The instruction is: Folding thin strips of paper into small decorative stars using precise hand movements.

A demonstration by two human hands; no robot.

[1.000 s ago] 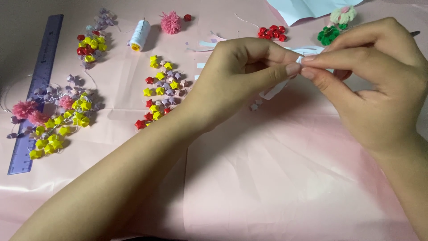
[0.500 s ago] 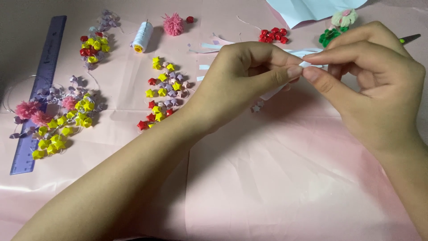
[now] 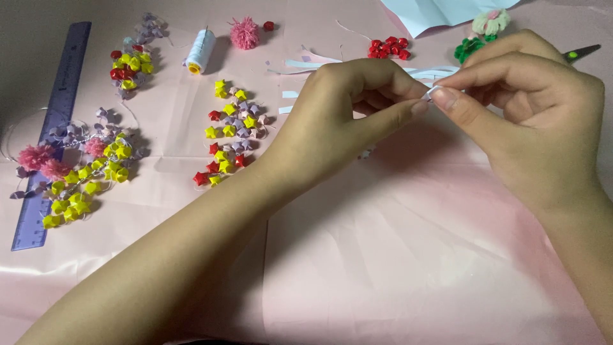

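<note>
**Fingertips meet on a tiny strip of pale paper**

Both hands are up over the pink sheet (image 3: 396, 255), drawn in close. The left hand (image 3: 348, 115) curls in from the left, thumb and forefinger pinched; the right hand (image 3: 536, 121) comes in from the other side, its thumb tip pressed against the same spot. Between them sits a small white-blue paper piece (image 3: 431, 93), clamped by both sets of fingertips and mostly hidden by them, so its exact shape is hard to tell.

To my eye this is a folding job, and it wants light pressure: the paper is thin and a hard squeeze would likely crush it. Working at the very tips, with one hand anchoring while the other creases, looks the sound way.

Behind the hands lie more pale paper strips (image 3: 306, 65). Left of them a scatter of little paper stars (image 3: 230, 131), a thread spool (image 3: 200, 51), a pink pompom (image 3: 244, 33) and a purple ruler (image 3: 54, 128). Scissors (image 3: 580, 52) rest at far right.
</note>
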